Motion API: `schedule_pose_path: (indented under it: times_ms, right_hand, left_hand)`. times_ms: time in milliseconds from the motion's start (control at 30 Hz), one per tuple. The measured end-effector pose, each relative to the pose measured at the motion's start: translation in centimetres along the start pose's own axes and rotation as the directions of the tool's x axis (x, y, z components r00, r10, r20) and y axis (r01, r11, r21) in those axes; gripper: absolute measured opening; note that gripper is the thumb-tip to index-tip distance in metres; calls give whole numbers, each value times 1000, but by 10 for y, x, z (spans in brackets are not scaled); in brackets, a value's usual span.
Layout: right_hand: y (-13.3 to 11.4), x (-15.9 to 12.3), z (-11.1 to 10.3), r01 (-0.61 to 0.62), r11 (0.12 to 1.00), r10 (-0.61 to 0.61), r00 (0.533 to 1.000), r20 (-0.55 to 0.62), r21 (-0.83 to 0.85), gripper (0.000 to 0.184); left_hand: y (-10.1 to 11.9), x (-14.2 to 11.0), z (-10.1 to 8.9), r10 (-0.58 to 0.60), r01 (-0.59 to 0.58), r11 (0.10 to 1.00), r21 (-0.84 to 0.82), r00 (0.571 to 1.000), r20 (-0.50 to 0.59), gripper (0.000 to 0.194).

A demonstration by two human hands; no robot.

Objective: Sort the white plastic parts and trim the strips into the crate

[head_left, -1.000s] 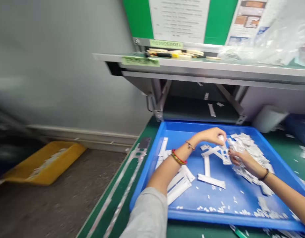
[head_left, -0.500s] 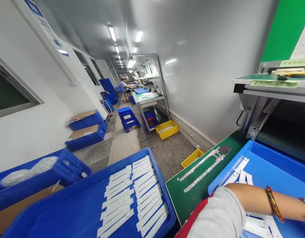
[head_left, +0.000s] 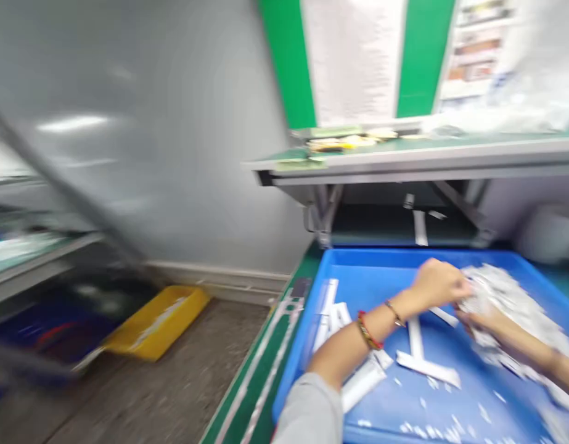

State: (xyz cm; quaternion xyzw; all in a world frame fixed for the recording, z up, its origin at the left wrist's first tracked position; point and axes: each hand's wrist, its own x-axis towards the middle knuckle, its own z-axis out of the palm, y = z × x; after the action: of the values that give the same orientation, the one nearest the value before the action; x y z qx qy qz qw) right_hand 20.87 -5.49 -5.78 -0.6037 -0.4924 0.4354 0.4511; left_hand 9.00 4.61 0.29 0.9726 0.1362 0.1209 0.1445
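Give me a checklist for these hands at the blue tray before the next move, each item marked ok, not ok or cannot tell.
1. Right hand in contact with the white strip pile: ok.
2. Left hand grip on strips: cannot tell, blurred.
3. Pile inside the rim of the blue tray: cannot tell, right side cut off.
4. Tray floor free of small white scraps: not ok, scattered.
5. Long white strip apart from both hands: ok.

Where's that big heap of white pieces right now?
In the head view, the heap of white pieces lies at the right end of the blue tray, with the right hand reaching into it and the left hand at its edge.
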Motion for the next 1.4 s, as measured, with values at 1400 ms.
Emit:
schedule_pose_path:
  times_ms: [1400]
  right_hand:
    - [39,10,-65,-59,497,-235,951,-199,-866,16]
  left_hand:
    - [-89,2,7,-241,293,953,-80,888,391,11]
